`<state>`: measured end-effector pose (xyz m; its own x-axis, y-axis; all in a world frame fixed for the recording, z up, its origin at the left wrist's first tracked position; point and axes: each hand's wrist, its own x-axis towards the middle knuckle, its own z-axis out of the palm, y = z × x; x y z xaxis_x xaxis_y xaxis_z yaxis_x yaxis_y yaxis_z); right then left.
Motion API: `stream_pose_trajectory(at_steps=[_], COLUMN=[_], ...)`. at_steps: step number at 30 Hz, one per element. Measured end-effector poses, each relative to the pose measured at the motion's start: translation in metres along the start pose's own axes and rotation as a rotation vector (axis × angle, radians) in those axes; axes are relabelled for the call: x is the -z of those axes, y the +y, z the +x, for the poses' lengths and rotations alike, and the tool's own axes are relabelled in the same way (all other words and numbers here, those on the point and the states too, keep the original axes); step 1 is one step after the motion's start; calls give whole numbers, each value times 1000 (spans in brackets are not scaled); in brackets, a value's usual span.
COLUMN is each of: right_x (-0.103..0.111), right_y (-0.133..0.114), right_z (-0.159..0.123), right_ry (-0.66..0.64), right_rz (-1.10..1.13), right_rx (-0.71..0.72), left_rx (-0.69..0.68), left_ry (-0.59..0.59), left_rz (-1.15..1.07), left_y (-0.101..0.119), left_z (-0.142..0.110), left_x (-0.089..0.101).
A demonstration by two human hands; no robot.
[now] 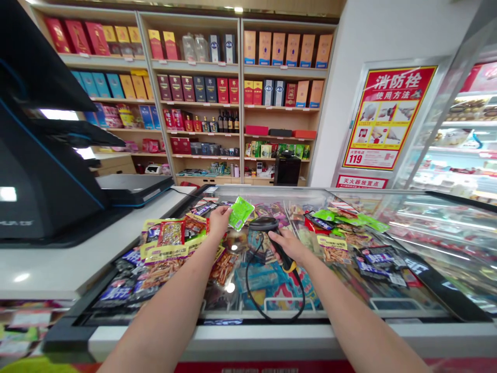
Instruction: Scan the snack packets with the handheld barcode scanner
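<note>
My left hand [220, 219] pinches a bright green snack packet [241, 212] by its left edge, holding it above the glass top of a chest freezer. In my right hand [290, 244] is a black barcode scanner [281, 242], fingers wrapped round its handle. The scanner head points left, toward the area just below the green packet. A black cable [248, 282] loops down from the scanner over the glass. Left of my hands lies a pile of snack packets [165, 264], yellow, dark blue and red. Another group of packets [344, 233], several of them green, lies to the right.
The chest freezer [272, 336] has a pale front rim and sliding glass. A white counter [42, 272] with a dark weighing scale or register [42, 171] stands at the left. Shelves [194, 67] of boxed bottles line the back wall; a lit display fridge [466, 140] is at right.
</note>
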<state>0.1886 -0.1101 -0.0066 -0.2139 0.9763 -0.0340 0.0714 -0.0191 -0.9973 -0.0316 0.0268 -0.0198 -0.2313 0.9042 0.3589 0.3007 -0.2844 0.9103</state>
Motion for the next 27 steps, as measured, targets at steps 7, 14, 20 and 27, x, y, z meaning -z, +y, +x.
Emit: stream_pose_trajectory(at_steps=[7, 14, 20, 27], right_x=[0, -1, -1, 6], right_y=[4, 1, 1, -5], right_z=[0, -1, -2, -5], right_ry=[-93, -61, -45, 25], right_rz=[-52, -59, -34, 42], right_rx=[37, 16, 3, -20], left_rx=[-71, -84, -77, -53], left_ry=[-29, -48, -41, -54], left_rz=[19, 61, 45, -42], left_y=[8, 12, 9, 11], left_z=[-6, -10, -9, -12], left_x=[-7, -11, -11, -24])
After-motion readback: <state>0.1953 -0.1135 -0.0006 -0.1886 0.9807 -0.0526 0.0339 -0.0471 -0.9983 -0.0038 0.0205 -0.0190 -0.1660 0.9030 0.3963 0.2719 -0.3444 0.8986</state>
